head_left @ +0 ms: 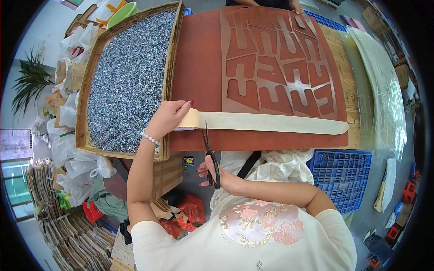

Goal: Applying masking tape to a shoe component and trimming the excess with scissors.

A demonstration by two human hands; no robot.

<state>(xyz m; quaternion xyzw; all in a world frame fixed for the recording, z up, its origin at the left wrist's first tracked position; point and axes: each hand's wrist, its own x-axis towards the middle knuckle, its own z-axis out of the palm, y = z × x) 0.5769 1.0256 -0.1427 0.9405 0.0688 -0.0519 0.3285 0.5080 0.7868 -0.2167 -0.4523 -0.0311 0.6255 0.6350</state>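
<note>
Cluttered workroom, red board on a wooden table. Roll of tape sits near the board's near left corner; its strip runs along the near edge to the near right corner. Left hand clamps the roll, some fingers hidden. Right hand has fingers curled on the scissors, blade tips over the strip beside the roll. Slack strip or slanted blades could make a ragged cut; a slipping roll might let the strip curl onto itself. Stencil lies just beyond the strip, so a sideways drag might shift it. Tray overlaps the left edge; a forearm bump could spill chips.
</note>
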